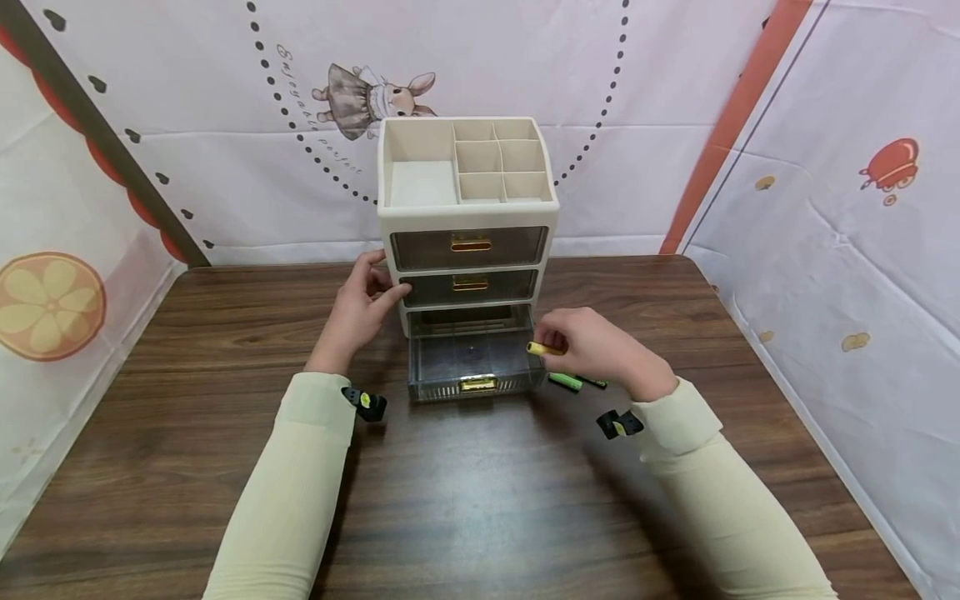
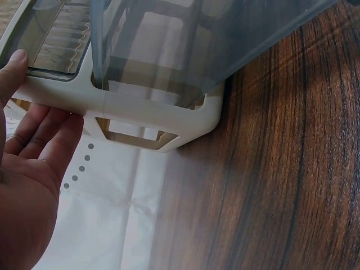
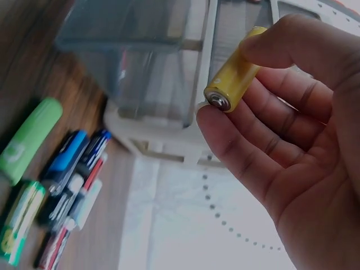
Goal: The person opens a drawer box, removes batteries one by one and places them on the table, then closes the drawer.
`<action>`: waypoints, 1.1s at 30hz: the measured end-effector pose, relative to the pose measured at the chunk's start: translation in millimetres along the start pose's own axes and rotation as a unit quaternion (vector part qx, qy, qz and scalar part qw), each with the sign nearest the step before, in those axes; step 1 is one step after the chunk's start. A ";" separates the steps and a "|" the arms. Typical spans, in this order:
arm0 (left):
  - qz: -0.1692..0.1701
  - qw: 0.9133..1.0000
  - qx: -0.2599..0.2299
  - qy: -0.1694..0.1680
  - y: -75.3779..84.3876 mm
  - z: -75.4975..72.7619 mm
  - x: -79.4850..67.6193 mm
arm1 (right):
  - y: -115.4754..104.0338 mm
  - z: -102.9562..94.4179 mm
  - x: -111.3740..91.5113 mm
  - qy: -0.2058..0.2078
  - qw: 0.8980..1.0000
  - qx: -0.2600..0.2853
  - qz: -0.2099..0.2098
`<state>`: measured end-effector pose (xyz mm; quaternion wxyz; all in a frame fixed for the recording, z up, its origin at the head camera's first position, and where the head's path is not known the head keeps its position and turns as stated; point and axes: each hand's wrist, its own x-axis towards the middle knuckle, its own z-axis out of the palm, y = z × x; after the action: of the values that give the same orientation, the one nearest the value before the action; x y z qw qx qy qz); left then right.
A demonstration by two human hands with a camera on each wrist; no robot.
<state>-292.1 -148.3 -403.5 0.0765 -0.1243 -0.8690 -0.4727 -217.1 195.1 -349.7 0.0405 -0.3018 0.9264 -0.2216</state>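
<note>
A cream desktop drawer organizer point(image 1: 468, 218) stands at the back of the table, its bottom see-through drawer point(image 1: 472, 358) pulled out. My left hand point(image 1: 356, 312) grips the organizer's left front edge, thumb on the front and fingers behind the side frame. Over the drawer's right side, my right hand point(image 1: 596, 346) pinches a yellow battery point(image 3: 230, 76) between thumb and fingers. One metal end of the battery faces the right wrist camera. No items are visible inside the pulled-out drawer.
Right of the drawer lie a light green rounded stick point(image 3: 31, 138), a green-and-white battery point(image 3: 22, 219) and several pen-like items point(image 3: 67, 163) in blue, black and red. The organizer's upper two drawers are closed. A printed white cloth point(image 1: 225, 108) hangs behind the table.
</note>
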 end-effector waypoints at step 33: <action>0.002 1.000 0.001 -0.002 1.3 -0.6 -1.2 | 73.3 15.2 -46.1 0.011 0.994 0.009 0.106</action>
<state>-290.5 -148.3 -402.4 0.0759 -0.1263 -0.8694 -0.4717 -216.0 268.7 -398.0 0.0565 -0.1994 0.9514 -0.2278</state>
